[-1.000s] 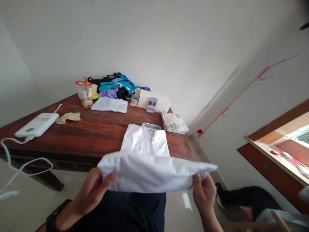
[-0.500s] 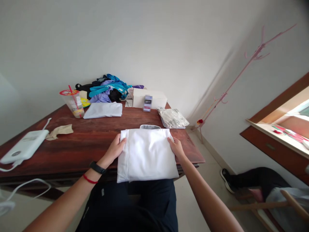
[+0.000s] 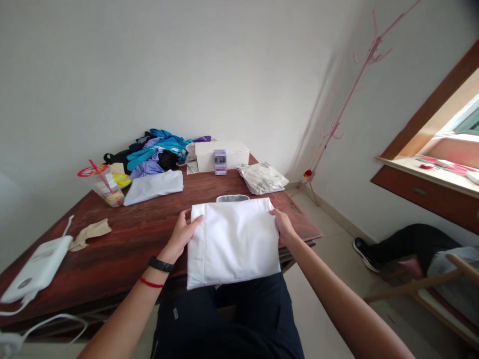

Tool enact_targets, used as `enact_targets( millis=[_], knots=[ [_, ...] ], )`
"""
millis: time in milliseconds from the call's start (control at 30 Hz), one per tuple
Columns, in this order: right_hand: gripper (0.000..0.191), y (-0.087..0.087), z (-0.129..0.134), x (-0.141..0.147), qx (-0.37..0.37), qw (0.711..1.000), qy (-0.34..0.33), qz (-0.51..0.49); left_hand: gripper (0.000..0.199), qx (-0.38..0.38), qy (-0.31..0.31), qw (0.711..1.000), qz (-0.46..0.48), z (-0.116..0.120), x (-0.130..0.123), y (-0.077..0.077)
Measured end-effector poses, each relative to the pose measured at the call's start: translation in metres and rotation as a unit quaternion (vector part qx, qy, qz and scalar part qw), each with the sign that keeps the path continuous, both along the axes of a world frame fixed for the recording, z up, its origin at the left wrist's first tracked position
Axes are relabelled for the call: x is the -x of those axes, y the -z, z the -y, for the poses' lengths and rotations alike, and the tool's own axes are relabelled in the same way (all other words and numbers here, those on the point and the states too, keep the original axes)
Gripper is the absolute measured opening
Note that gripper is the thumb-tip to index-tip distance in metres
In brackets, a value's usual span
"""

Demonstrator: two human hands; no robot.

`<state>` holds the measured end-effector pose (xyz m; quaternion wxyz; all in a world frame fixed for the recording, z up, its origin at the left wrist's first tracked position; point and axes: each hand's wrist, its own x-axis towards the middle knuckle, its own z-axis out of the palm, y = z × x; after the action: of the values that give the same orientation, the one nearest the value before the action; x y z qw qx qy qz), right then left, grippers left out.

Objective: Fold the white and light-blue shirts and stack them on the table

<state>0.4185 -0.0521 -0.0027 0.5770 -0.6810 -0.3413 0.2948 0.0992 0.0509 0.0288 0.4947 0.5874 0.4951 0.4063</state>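
A white folded cloth [image 3: 234, 244] is held up at the table's front edge, its lower part over my lap. My left hand [image 3: 184, 230] grips its left side, thumb on top and the other fingers partly hidden. On its right side my right hand [image 3: 281, 225] pinches the edge near the upper corner. Just behind the cloth lies a grey oval object [image 3: 232, 198], partly covered. Farther back on the dark red wooden table [image 3: 149, 234] are a pale folded cloth [image 3: 154, 187] and a patterned folded cloth in clear wrapping [image 3: 263, 178].
A heap of blue, purple and black clothes [image 3: 157, 149] lies at the back beside a white box [image 3: 239, 153]. At the left are a plastic cup [image 3: 107, 189], a beige scrap [image 3: 92, 233] and a white power bank [image 3: 37, 267]. A seated person's leg [image 3: 407, 242] shows at right.
The view has turned slightly. The white cloth and both hands have shifted a little to the right in the picture, with the grip kept on both sides.
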Motion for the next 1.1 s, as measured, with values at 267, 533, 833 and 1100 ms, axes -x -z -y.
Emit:
enact_targets(
  millis=[267,533,833,1100],
  knots=[
    [0.020,0.005,-0.001,-0.002,0.064,0.995,-0.002,0.071,0.058,-0.101,-0.029,0.983,-0.152,-0.018,0.000,0.008],
    [0.062,-0.020,0.008,0.017,0.068,0.947,0.013,0.313,0.073,-0.348,-0.006,0.883,-0.313,0.014,-0.004,-0.018],
    [0.077,-0.014,-0.018,0.072,0.193,0.832,-0.208,0.476,0.055,-0.394,0.152,0.772,-0.474,0.023,-0.056,0.015],
    [0.082,-0.015,-0.032,0.062,0.283,0.814,-0.220,0.457,0.064,-0.334,0.166,0.801,-0.468,0.000,-0.058,0.028]
  ],
)
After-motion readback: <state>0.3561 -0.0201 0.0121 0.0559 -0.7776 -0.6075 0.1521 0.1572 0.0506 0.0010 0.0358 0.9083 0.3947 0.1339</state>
